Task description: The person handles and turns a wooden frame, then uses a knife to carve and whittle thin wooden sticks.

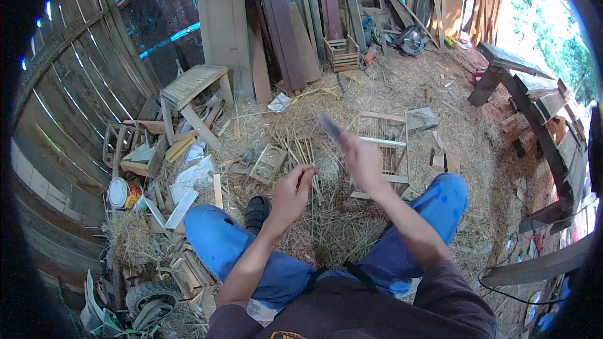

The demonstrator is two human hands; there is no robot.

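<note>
A person's right hand is wrapped around a knife, blade jutting forward and left of the fist, a slatted wooden cage just to its right; the left hand pinches, anything held too small to tell, thin sticks lying just beyond
</note>
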